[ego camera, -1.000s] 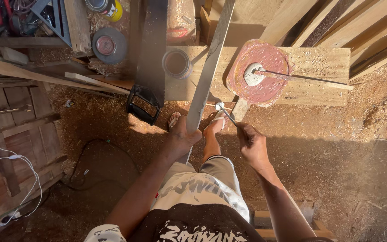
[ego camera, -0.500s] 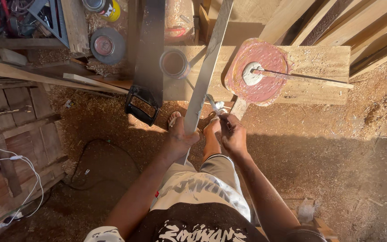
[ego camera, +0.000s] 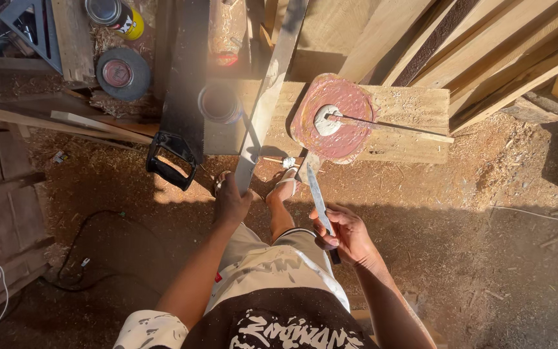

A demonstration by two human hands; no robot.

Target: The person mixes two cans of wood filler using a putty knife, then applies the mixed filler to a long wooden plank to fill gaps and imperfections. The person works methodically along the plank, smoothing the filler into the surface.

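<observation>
Two hands are at work in the head view, each closed on its own thing. The left hand (ego camera: 230,201), at the centre of the frame, is wrapped around the near end of a long wooden strip (ego camera: 267,97). That strip runs from the hand steeply up the frame, leaning slightly right, and leaves at the top edge, crossing over a thick plank (ego camera: 414,123) that serves as the tabletop. The right hand (ego camera: 347,236), lower and right of centre, grips the dark handle of a knife (ego camera: 318,197). The blade points up the frame and a little left, its tip ending near the plank's near edge, just right of the strip. So the strip lies up and left of the knife hand, its long axis nearly parallel to the blade, and the two are close but apart.

On the plank, right of the strip, sits a reddish round lid (ego camera: 334,119) with a pale centre, and a thin stick (ego camera: 389,124) rests in it. Left of the strip stand a small open tin (ego camera: 219,103) and a dark board, with a black handle (ego camera: 170,161) hanging below it. Both sandalled feet (ego camera: 285,184) rest on the sawdust floor directly under the blade's path. Pale boards lean at the upper right.
</observation>
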